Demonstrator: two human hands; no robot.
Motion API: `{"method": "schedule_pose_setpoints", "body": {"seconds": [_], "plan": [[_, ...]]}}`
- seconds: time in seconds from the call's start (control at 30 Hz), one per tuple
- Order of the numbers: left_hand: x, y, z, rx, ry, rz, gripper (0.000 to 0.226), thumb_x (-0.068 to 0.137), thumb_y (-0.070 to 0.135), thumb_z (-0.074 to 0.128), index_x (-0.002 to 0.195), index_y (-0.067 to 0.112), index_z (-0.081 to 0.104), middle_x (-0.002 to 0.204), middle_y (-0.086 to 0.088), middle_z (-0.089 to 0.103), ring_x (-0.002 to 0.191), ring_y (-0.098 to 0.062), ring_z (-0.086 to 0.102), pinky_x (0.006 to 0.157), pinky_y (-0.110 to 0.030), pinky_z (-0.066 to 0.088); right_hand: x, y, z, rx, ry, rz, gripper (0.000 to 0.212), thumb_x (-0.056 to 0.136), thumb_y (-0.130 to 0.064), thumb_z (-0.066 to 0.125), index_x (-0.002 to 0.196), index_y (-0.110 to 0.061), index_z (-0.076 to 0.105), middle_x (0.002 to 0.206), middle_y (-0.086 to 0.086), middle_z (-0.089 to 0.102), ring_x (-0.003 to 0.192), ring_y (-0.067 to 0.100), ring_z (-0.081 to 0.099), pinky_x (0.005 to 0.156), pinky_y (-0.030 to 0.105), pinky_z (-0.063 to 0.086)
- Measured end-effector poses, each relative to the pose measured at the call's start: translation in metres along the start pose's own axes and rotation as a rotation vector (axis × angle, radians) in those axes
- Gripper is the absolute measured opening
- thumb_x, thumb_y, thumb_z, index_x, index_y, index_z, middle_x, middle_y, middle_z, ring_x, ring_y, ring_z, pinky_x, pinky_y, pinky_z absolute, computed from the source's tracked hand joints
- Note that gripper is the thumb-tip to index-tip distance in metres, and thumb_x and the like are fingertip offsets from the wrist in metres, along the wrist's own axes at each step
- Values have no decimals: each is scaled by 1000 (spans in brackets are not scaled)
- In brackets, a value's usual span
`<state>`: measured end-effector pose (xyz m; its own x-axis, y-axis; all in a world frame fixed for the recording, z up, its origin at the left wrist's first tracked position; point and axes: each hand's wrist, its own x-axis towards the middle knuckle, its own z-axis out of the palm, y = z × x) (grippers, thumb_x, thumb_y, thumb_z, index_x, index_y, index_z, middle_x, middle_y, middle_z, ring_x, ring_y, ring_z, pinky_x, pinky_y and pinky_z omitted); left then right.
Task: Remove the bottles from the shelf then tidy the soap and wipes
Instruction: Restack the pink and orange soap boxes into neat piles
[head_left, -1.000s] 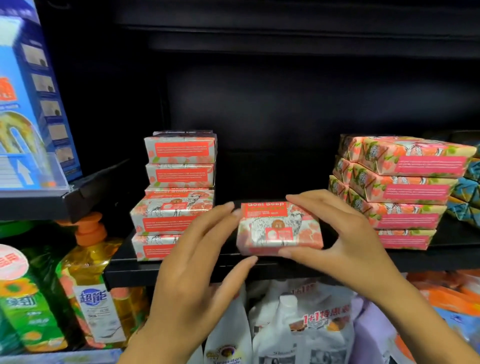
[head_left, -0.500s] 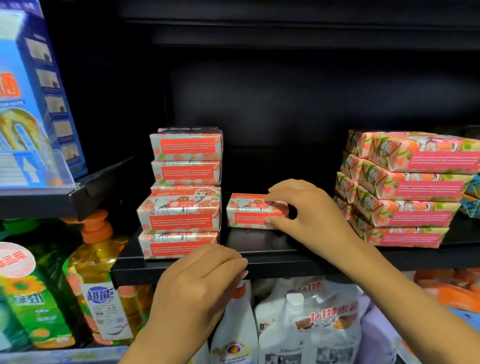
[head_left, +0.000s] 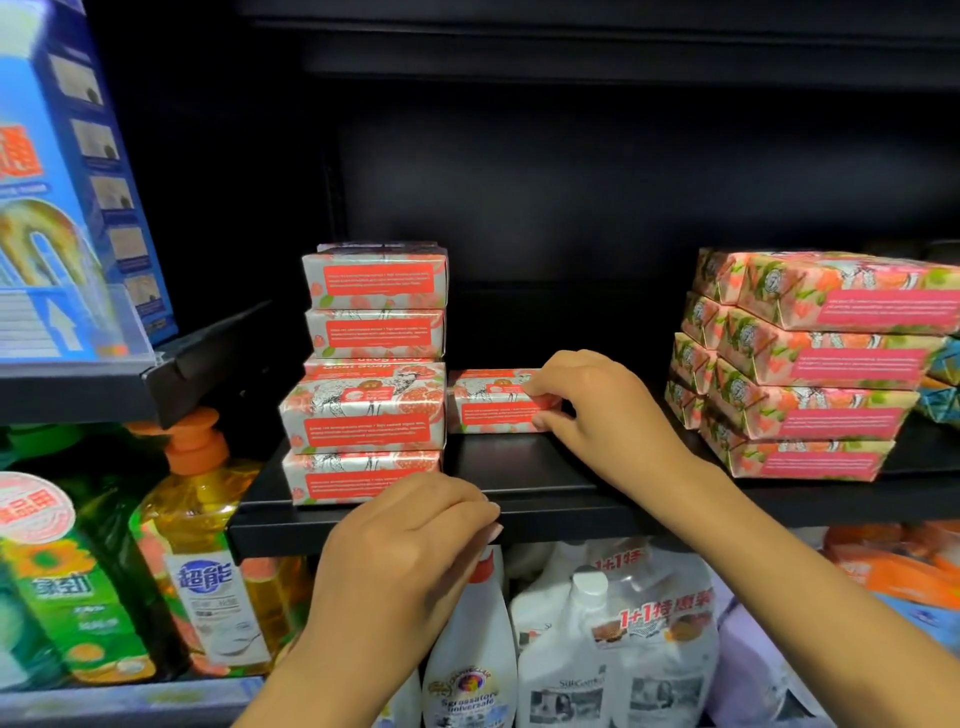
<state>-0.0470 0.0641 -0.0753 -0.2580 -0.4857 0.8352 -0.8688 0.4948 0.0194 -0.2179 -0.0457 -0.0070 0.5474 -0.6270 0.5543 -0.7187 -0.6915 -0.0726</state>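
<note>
A single red-and-white soap bar (head_left: 491, 402) lies flat on the black shelf (head_left: 524, 467), close against the right side of a stack of matching soap bars (head_left: 369, 374). My right hand (head_left: 597, 410) pinches its right end with thumb and fingers. My left hand (head_left: 410, 540) hangs in front of the shelf's front edge with fingers curled and nothing in it. A second stack of pink-and-green soap bars (head_left: 810, 364) stands at the shelf's right.
Below the shelf stand white detergent bottles (head_left: 613, 644), a yellow pump bottle (head_left: 208, 561) and a green pouch (head_left: 62, 587). A blue box (head_left: 67, 197) sits on a higher shelf at left. Teal packs (head_left: 943, 384) show at the far right edge.
The soap bar went from both hands at the shelf's front to lying flat beside the left stack. My left hand let go and dropped to the shelf edge; my right stays on the bar.
</note>
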Motion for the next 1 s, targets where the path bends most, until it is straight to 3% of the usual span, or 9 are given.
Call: {"method": "schedule_pose_setpoints", "body": {"seconds": [0.43,0.53,0.63,0.73,0.83,1.0], "plan": [[-3,2,-2,0,-19,0,21,87,24,57,94,12,73,93,2,69,87,-12,61,75,-23,49,7,0,1,13,-60,13,36,88,-29,63,120,-16,60,122,0,58,112,14,51,96,31,44],[-13,-1,-7,-21,53,-23,19,86,25,63,94,10,73,94,1,69,89,-12,62,81,-23,49,1,-4,-3,163,135,19,36,86,-27,65,119,-15,62,121,-1,60,112,10,53,96,22,41],[-22,-9,-21,24,141,-119,23,84,31,66,85,10,73,87,2,67,83,-12,60,77,-23,47,-2,-27,-15,410,316,-57,26,84,-27,65,107,-15,69,108,-5,65,103,1,55,90,10,41],[-29,-24,-39,99,164,-221,30,82,38,65,82,9,72,84,1,65,80,-14,58,73,-26,46,1,-57,-21,505,151,-122,35,83,-38,67,114,-20,66,114,-12,61,107,-2,53,92,12,42],[-34,-35,-51,171,124,-287,34,81,45,62,81,12,71,84,3,65,80,-15,57,71,-26,44,8,-77,-14,371,-42,-178,53,81,-50,62,128,-26,55,127,-13,52,118,-1,42,99,18,35],[-39,-40,-56,140,80,-321,33,80,45,61,83,14,70,86,5,64,83,-14,57,73,-25,43,16,-91,-6,221,-54,-156,62,79,-56,62,132,-29,46,130,-10,45,119,5,31,90,17,25]]}}
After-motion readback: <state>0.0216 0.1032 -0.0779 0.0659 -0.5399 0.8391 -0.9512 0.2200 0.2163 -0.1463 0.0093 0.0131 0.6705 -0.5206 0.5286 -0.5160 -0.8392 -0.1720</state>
